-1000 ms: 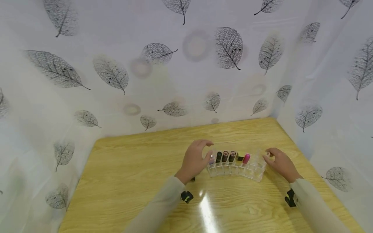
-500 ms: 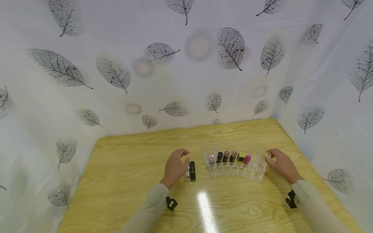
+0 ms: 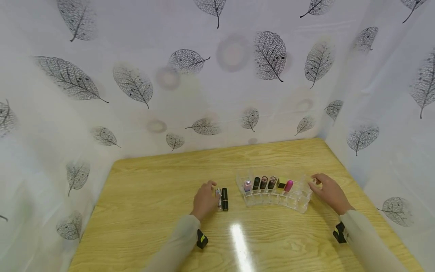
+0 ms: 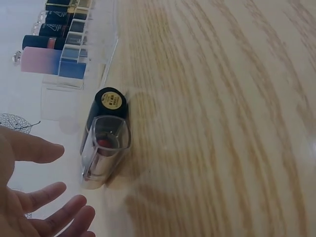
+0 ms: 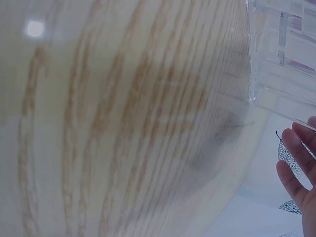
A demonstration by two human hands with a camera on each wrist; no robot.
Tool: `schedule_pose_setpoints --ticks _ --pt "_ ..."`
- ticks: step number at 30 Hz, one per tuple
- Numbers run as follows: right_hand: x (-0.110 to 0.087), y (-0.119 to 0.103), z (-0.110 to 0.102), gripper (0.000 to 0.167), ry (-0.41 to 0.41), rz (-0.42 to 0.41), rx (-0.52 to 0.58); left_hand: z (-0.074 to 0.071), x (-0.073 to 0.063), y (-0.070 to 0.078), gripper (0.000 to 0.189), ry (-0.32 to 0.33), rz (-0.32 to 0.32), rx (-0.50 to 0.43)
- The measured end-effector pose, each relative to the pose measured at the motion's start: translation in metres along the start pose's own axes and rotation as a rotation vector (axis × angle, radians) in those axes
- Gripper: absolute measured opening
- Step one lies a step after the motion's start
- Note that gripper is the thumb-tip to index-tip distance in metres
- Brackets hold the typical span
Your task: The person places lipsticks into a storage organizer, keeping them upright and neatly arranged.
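In the head view my left hand (image 3: 205, 200) is at the left side of a clear-cased lipstick (image 3: 219, 200). A black lipstick tube (image 3: 224, 199) lies alongside it. The left wrist view shows thumb and fingers spread, with a gap to the clear-cased lipstick (image 4: 101, 158). My right hand (image 3: 329, 192) is at the right end of a clear, curved lipstick rack (image 3: 295, 203), fingers gently bent; whether they touch it I cannot tell. Standing in the rack's back row are a pink-and-blue tube (image 3: 247, 186), several dark tubes, a black-and-gold one (image 3: 281, 183) and a bright pink one (image 3: 288, 186).
The wooden table (image 3: 153, 189) has leaf-printed white sheeting (image 3: 204, 94) behind it and along its sides. Front slots and right-hand slots of the rack hold nothing visible. A light reflection lies on the wood between the arms.
My left hand has moved left from the pink-and-blue tube in the rack, then closer to the two loose lipsticks. The right hand stays at the rack's right end.
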State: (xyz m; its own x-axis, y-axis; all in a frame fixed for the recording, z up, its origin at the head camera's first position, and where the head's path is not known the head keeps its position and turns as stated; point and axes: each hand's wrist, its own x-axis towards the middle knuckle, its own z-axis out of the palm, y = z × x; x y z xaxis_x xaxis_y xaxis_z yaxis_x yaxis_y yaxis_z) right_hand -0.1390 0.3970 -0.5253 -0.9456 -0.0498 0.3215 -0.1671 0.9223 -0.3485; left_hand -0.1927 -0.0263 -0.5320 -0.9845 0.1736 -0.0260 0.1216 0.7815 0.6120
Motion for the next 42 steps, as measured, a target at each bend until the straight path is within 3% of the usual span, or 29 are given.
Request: schedule_pose_setpoints --ticks 5,14,22,29,42 --pt "0.0 0.002 0.002 0.028 0.011 -0.003 0.005 0.006 0.001 0.0 0.042 -0.002 -0.026 0.001" --pt "0.0 0.002 0.001 0.029 0.006 0.003 0.007 0.011 0.001 -0.001 0.045 -0.023 -0.02 0.006" --pt "-0.001 0.0 0.0 0.029 0.016 -0.017 0.001 0.008 -0.001 -0.002 0.044 -0.013 -0.002 0.014" --pt "-0.001 0.0 -0.001 0.029 0.006 -0.01 0.008 0.007 -0.001 -0.004 0.042 -0.005 -0.035 0.041" --pt "-0.001 0.0 0.0 0.029 0.0 0.006 0.01 0.013 0.002 0.001 0.043 -0.019 -0.03 0.052"
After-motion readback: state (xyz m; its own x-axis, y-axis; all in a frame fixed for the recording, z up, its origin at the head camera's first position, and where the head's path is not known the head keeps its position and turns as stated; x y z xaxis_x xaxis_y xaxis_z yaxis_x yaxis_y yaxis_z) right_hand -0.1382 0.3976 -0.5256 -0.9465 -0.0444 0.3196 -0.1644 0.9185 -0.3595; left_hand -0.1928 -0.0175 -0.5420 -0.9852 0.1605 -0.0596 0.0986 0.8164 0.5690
